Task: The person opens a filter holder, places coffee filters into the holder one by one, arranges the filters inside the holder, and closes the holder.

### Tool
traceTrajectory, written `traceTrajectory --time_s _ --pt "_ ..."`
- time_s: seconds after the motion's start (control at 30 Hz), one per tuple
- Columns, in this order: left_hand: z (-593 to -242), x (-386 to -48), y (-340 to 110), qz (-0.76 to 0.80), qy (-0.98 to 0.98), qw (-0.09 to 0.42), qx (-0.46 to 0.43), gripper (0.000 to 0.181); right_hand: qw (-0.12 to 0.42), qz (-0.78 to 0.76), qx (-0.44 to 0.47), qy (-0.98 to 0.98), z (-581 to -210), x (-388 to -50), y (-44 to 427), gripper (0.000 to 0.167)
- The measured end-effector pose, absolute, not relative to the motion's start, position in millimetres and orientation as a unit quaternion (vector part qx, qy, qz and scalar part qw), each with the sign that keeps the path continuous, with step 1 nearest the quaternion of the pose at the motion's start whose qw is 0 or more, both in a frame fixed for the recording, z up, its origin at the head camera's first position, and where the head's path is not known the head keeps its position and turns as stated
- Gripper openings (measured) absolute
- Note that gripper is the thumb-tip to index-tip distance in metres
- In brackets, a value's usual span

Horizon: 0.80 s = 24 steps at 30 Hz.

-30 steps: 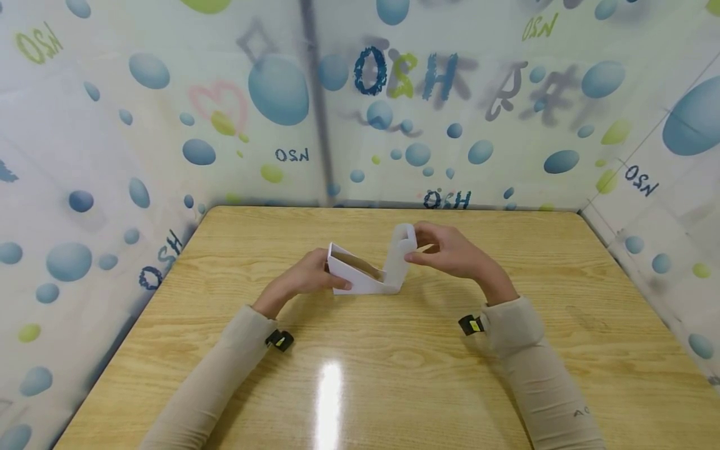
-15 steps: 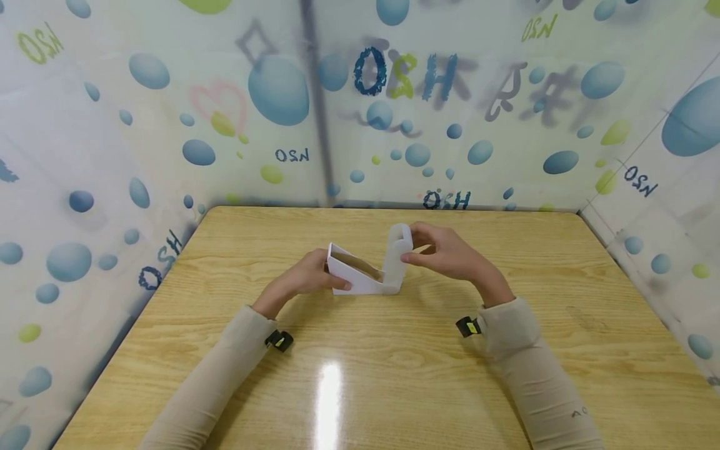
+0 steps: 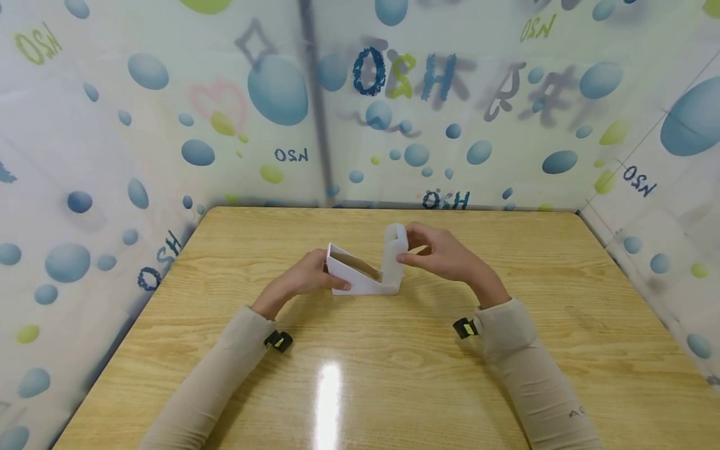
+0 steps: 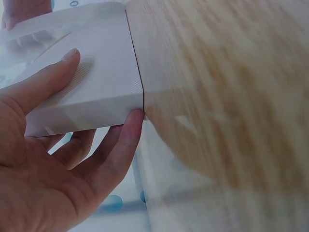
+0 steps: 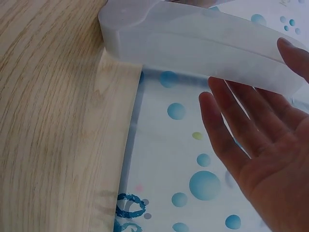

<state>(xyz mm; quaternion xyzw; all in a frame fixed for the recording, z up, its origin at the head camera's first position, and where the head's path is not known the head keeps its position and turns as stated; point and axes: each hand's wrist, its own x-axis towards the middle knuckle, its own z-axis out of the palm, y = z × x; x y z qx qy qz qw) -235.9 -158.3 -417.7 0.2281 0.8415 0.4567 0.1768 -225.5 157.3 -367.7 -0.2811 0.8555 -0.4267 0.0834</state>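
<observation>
A white box (image 3: 357,282) with a slanted open top stands on the table in the head view, its inside brownish. At its right end a translucent hinged lid (image 3: 392,269) stands nearly upright. My left hand (image 3: 306,273) grips the box's left end, and in the left wrist view the thumb (image 4: 63,72) lies on one broad side with the fingers around the end. My right hand (image 3: 444,251) holds the lid's upper part between thumb and fingers. The right wrist view shows the lid (image 5: 193,43) between the thumb and the fingertips.
The wooden table (image 3: 382,381) reaches back to a patterned curtain wall (image 3: 360,144), with more patterned wall at both sides. A small black device (image 3: 279,340) sits at my left cuff, another black device (image 3: 465,327) at my right cuff.
My right hand has moved slightly left, tipping the lid a little further toward the box. The left hand and the box stay in place.
</observation>
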Motion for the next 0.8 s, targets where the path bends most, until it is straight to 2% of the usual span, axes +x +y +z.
traceTrajectory --time_s 0.8 --pt "-418.0 -236.4 -158.5 0.451 0.846 0.174 0.225 0.044 0.087 -0.437 -0.283 0.849 -372.3 -226.3 147.7 0.043"
